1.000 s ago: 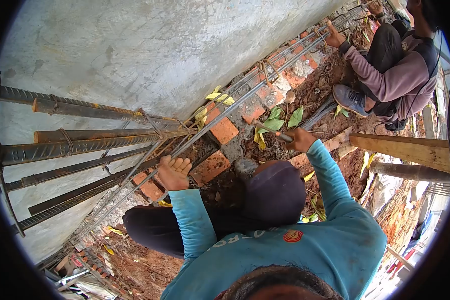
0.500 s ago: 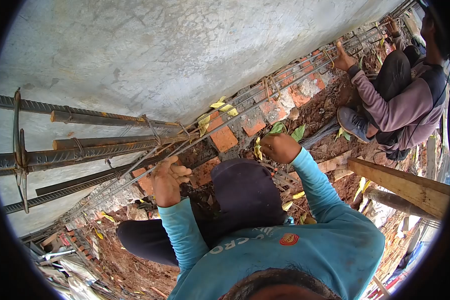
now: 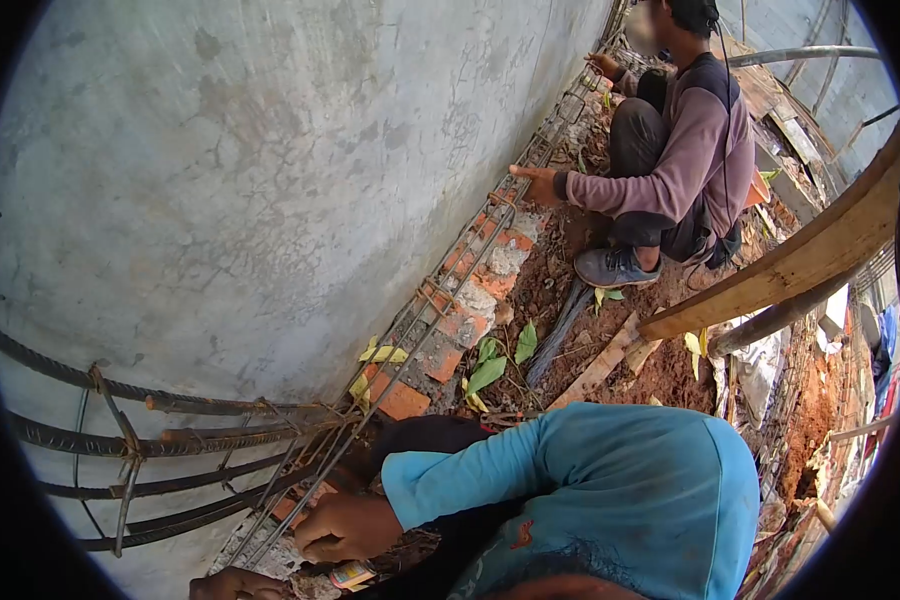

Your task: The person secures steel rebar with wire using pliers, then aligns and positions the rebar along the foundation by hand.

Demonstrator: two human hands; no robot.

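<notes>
My right hand [image 3: 346, 527], in a light blue sleeve, is low beside the steel rebar cage [image 3: 395, 375] along the wall base. Its fingers are curled downward; whatever they may hold is hidden. My left hand [image 3: 236, 584] shows only in part at the bottom edge, near the lower end of the thin rods, its fingers mostly cut off. A small yellow and red printed packet [image 3: 352, 574] lies just below my right hand. To the left, thicker ribbed bars [image 3: 220, 445] tied with stirrups meet the cage.
A grey plastered wall [image 3: 220, 200] rises beside a broken brick footing [image 3: 465, 320]. A co-worker [image 3: 670, 150] squats farther along, both hands at the cage. A bundle of thin wires [image 3: 560, 330] lies on the soil. A timber plank [image 3: 780, 270] slants at the right.
My body has leaned down and left, and both hands have moved lower along the rods. My right hand has left its spot by the bricks. The view has turned, showing more wall.
</notes>
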